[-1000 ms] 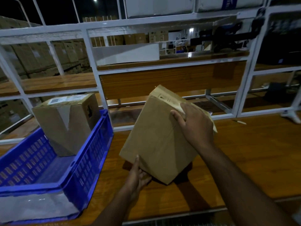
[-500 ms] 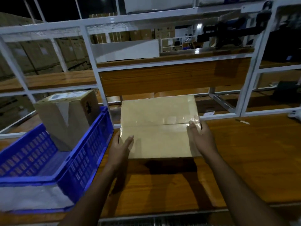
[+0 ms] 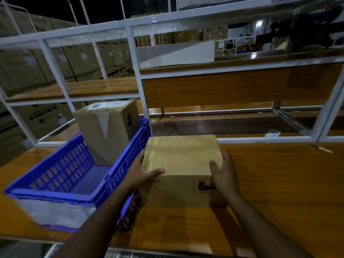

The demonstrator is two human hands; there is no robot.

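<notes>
Left hand [image 3: 141,175] grips the left side of the cardboard box [image 3: 180,157], thumb laid over the top near the front edge, fingers along the side wall. Right hand [image 3: 223,175] grips the opposite side, thumb on the top face, fingers wrapped round the right front corner. Both hands are clamped on the box.

The box sits level on the tabletop [image 3: 279,183], nearer the far edge than the near one and left of the middle. A dark printed mark on its front face is partly covered by the right hand.

The blue crate [image 3: 55,195] stands at the left end of the tabletop, its right wall just beside the box. A second carton [image 3: 108,131], labelled on top, stands in the crate's far right corner. The white metal rack [image 3: 137,77] rises behind the far edge.
</notes>
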